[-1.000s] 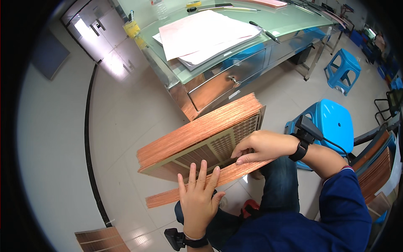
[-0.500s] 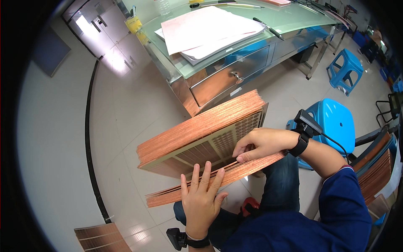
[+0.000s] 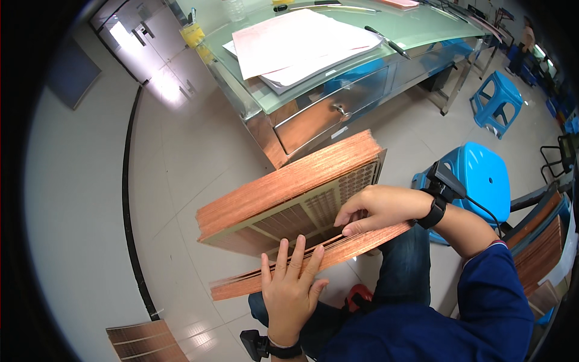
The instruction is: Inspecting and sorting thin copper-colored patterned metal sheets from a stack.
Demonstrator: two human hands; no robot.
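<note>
A thick stack of copper-coloured circuit board panels [image 3: 289,184] leans away from me, its nearest face showing a grid of printed patterns and round spots. A thinner batch of the same panels [image 3: 362,244] tilts toward me over my lap, parted from the thick stack by a narrow gap. My left hand [image 3: 287,289] lies with fingers spread across the thin batch's upper edges. At the gap, my right hand [image 3: 380,208] has its fingers curled and thumb pressed on the panel edges; the fingertips are partly hidden. Both wrists wear black straps with small devices.
Ahead stands a glass-topped desk [image 3: 259,105] with papers [image 3: 301,45] and a pen [image 3: 388,42]. Blue stools [image 3: 482,181] are at right, beside more upright panels [image 3: 546,253]. A panel [image 3: 148,342] lies low at left. Another person [image 3: 523,45] stands far right.
The gap at the thin batch's top edge looks slightly wider. Both hands have shifted only a little. The distant person at far right now stands more upright in view.
</note>
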